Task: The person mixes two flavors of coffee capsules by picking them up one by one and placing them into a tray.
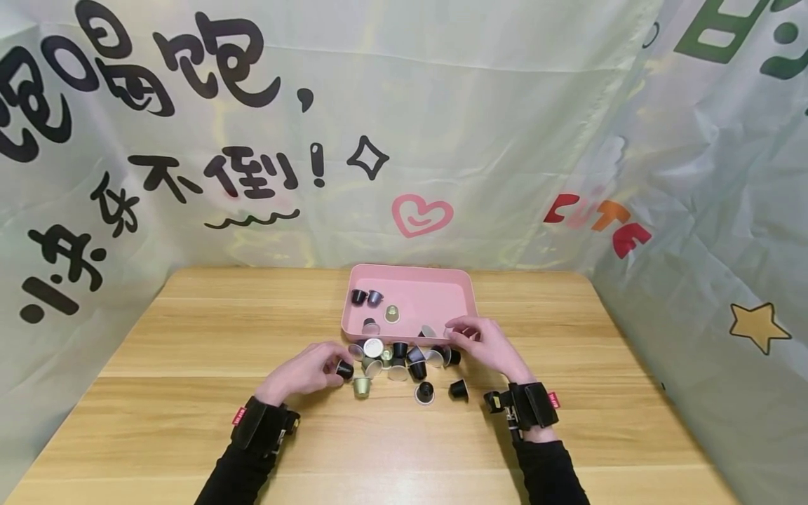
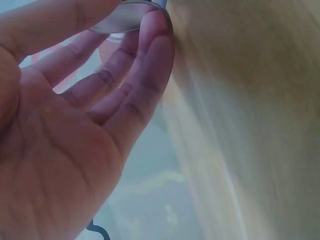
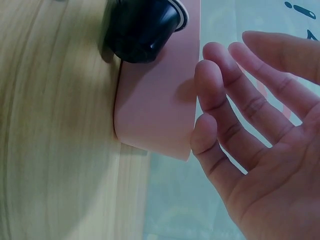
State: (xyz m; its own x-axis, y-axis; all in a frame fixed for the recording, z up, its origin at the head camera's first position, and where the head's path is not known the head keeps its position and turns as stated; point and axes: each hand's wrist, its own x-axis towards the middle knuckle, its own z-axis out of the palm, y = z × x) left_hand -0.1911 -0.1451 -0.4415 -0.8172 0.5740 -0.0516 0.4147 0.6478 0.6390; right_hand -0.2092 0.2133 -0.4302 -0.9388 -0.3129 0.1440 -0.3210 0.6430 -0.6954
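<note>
At the left of a loose cluster of coffee capsules, my left hand (image 1: 307, 368) pinches a black coffee capsule (image 1: 344, 369). Its round foil lid (image 2: 122, 22) shows between thumb and fingers in the left wrist view. My right hand (image 1: 485, 342) hovers over the front right edge of the pink tray (image 1: 429, 284). In the right wrist view its fingers (image 3: 207, 82) are spread slightly, holding nothing. A dark capsule (image 3: 145, 30) lies against the tray's outer wall there. Inside the tray are several capsules, among them a black one (image 1: 358, 297) and a pale green one (image 1: 392, 313).
Several capsules are heaped along the tray's front wall, including a white-lidded one (image 1: 374, 348). Nearer me lie a green capsule (image 1: 362, 387), a black upright one (image 1: 425, 393) and a black tipped one (image 1: 459, 391). A printed cloth (image 1: 492, 154) hangs behind the wooden table (image 1: 221, 315).
</note>
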